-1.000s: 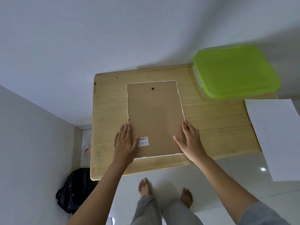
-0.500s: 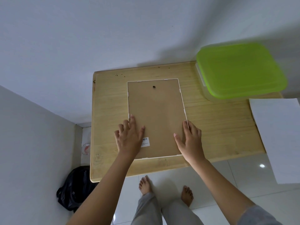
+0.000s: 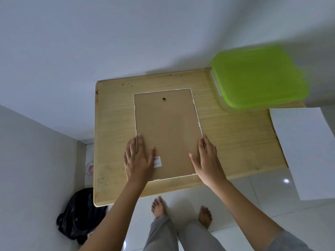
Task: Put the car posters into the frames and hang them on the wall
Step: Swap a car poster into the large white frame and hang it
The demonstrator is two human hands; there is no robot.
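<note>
The frame [image 3: 166,127] is laid face down on the wooden bench [image 3: 235,142], brown backing up, edged by a thin white rim, a small hole near its far edge. The left grip [image 3: 138,160] and right grip [image 3: 206,160] are pressed flat, fingers straight, on its near side edges; nothing is clasped.

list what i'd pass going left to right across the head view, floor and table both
black bag on the floor → left hand → frame lying back side up → right hand → green-lidded box → white sheet
</note>
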